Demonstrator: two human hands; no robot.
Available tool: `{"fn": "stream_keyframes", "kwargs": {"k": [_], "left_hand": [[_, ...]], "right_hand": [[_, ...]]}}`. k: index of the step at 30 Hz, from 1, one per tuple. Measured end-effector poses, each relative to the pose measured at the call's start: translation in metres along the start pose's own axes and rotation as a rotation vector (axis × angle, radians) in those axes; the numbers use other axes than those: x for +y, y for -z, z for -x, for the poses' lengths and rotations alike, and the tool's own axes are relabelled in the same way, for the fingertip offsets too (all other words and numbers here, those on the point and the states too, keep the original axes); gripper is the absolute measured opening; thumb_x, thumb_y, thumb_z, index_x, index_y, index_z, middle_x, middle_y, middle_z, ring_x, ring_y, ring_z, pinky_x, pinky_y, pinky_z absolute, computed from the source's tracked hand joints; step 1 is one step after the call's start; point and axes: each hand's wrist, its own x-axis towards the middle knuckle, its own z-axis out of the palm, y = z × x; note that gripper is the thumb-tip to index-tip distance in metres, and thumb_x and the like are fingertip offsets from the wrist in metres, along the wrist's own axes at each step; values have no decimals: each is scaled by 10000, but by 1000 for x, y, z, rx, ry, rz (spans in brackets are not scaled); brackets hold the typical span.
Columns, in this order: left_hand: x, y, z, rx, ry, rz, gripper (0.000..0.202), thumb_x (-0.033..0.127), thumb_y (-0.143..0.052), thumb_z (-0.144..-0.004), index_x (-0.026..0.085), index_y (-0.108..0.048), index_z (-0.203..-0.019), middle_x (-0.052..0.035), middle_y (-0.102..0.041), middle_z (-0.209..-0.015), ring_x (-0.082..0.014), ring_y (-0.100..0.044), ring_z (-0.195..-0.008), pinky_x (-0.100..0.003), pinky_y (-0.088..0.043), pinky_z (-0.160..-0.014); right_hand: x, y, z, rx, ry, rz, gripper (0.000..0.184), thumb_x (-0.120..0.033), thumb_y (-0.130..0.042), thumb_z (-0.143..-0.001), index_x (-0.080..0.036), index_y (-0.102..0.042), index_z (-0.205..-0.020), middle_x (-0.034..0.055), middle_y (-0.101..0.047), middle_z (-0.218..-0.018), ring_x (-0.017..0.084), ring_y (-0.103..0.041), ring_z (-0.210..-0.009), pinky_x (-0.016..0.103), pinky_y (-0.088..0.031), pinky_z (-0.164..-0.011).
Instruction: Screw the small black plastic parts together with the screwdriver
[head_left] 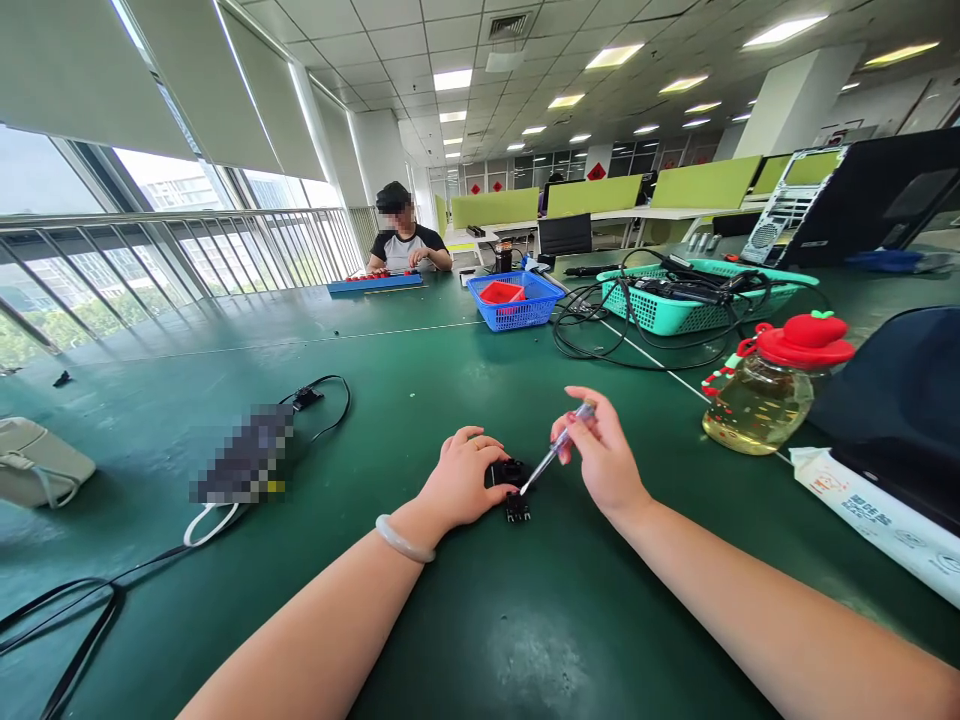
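A small black part (513, 485) lies on the green table (420, 380) in front of me. My left hand (461, 478), with a pale bangle on the wrist, has its fingers curled round the part's left side and holds it down. My right hand (600, 455) pinches a slim screwdriver (559, 446) with a clear handle. The tool slants down to the left and its tip rests on top of the black part.
Right of me stand a bottle of yellowish liquid with a red lid (772, 385), a dark cap (900, 395) and a white pack (877, 520). Behind are a blue basket (517, 300), a teal basket of cables (690, 295) and a seated person (405, 240). Black cables (67, 610) trail left.
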Motion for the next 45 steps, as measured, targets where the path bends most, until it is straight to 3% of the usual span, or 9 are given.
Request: {"fn": "stream_keyframes", "kwargs": {"k": [4,7,14,17,20,24,27,38,45], "left_hand": [[4,2,1,-7,21,4,508,366,-780,-740,278,-631,-1218,-39,-673,-1237,-323,-398,-1338,-527,-324,-1118],[6,3,1,-35,20,22,578,366,-774,-754,289,-579,-1293,-40,-669,-1248,-312,-402,-1337,-515,-329,-1114],[4,0,1,-27,-10,33,492,377,-766,-766,256,-624,-1222,-48,-686,-1203,-309,-439,-1283,-504,-361,-1089],[6,0,1,-23,-15,38,474,373,-765,-769,249,-634,-1207,-53,-695,-1180,-311,-448,-1274,-504,-369,-1082],[8,2,1,-19,-13,43,474,380,-767,-764,253,-640,-1203,-55,-697,-1164,-300,-470,-1253,-490,-380,-1076],[9,5,1,-28,-6,39,467,399,-760,-768,252,-644,-1196,-57,-697,-1151,-289,-488,-1223,-473,-388,-1067],[9,5,1,-42,-5,50,453,400,-759,-767,255,-648,-1182,-47,-700,-1140,-283,-502,-1193,-463,-395,-1053],[9,4,0,-36,-15,34,460,419,-753,-774,262,-649,-1194,-42,-715,-1108,-274,-531,-1153,-458,-403,-1035],[12,6,0,-36,-9,33,436,398,-751,-783,241,-652,-1177,-39,-725,-1081,-251,-575,-1060,-398,-464,-954]], "right_hand": [[2,5,2,124,238,118,346,-419,-512,-924,-269,-424,-1223,-39,-586,-735,121,-488,-509,294,-448,-540],[6,6,7,27,381,294,317,-341,-462,-967,-248,-414,-1266,-20,-592,-768,121,-513,-537,287,-468,-550],[1,-1,16,-279,702,586,393,-176,-449,-950,-282,-398,-1325,-4,-608,-827,138,-585,-670,307,-529,-689],[0,-3,16,-291,668,581,385,-183,-442,-955,-287,-398,-1323,-10,-603,-824,124,-570,-634,284,-527,-658],[4,-3,13,-225,504,485,356,-249,-456,-964,-272,-401,-1315,-7,-605,-830,122,-581,-629,275,-526,-624],[11,2,4,-4,234,293,363,-370,-484,-959,-254,-407,-1295,-25,-589,-783,102,-513,-508,253,-478,-502],[13,5,-2,132,153,165,388,-413,-495,-948,-259,-395,-1290,-33,-589,-781,98,-505,-493,259,-478,-503],[16,3,1,-83,123,250,420,-459,-503,-941,-265,-409,-1301,-2,-630,-854,123,-558,-559,319,-516,-583],[2,-1,5,94,267,57,309,-388,-505,-954,-267,-426,-1227,-16,-625,-822,112,-533,-551,293,-506,-577]]}}
